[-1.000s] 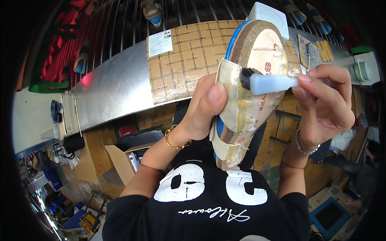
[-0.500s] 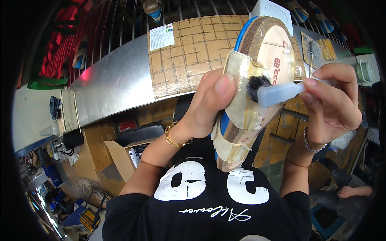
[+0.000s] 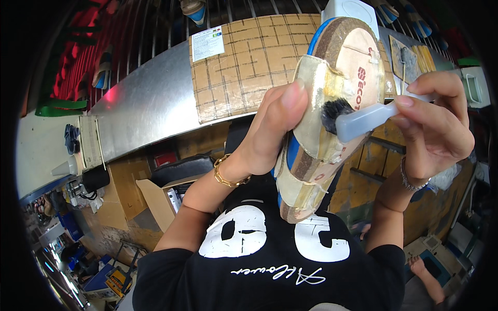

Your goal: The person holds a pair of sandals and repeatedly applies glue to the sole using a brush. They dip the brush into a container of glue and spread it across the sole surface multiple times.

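My left hand [image 3: 272, 124] is closed around the side of an unfinished sandal [image 3: 365, 57], holding it tilted in front of my chest with its underside toward me. The sandal is on a blue last, with a brown cork-coloured edge, a pale base piece and cream and gold straps folded over onto it. In my right hand [image 3: 436, 119], thumb and fingers pinch the slim end of a brush [image 3: 363, 122] with a translucent whitish handle. Its black bristles [image 3: 334, 111] touch the folded strap edge near the sandal's middle.
Beyond the sandal, a flat cardboard sheet [image 3: 254, 67] lies on a metal bench [image 3: 145, 98]. Farther back is a rack of bars [image 3: 155, 26] with other lasted shoes [image 3: 194, 11]. A white box [image 3: 353, 10] stands behind the sandal. Another person's arm [image 3: 428, 280] shows at lower right.
The sandal and both hands have shifted slightly right. The brush has stayed against the strap edge. The other person's arm at lower right has moved lower and to the left.
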Demonstrator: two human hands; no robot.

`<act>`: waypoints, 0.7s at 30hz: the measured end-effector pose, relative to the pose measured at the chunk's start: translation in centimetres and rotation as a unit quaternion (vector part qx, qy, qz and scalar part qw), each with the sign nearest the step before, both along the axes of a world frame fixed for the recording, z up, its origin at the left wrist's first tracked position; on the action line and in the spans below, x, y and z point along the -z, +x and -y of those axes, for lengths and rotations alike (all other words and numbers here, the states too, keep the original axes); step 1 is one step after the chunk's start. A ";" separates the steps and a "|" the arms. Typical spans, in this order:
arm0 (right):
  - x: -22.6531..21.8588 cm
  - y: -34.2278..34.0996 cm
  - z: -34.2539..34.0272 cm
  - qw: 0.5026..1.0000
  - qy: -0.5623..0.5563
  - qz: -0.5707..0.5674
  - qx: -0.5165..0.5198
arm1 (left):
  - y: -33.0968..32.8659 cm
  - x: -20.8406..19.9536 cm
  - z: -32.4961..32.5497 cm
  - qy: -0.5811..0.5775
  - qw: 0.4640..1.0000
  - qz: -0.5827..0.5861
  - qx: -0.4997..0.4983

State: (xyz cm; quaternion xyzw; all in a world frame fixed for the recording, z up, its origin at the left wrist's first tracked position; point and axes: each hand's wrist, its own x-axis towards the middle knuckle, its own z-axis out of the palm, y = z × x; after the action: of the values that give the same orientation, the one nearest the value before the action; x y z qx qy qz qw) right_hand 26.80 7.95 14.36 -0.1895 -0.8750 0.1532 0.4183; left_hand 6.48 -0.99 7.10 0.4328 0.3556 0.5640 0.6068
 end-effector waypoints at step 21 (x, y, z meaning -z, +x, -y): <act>-0.1 0.7 -0.7 0.999 0.035 0.029 -0.017 | 0.2 -1.2 0.2 -0.012 1.000 -0.005 -0.027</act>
State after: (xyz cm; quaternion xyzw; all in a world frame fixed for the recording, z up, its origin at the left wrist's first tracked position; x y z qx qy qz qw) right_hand 27.50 8.65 14.43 -0.1640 -0.8947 0.1243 0.3964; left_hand 6.68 -1.21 8.29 0.4185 0.3773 0.5737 0.5944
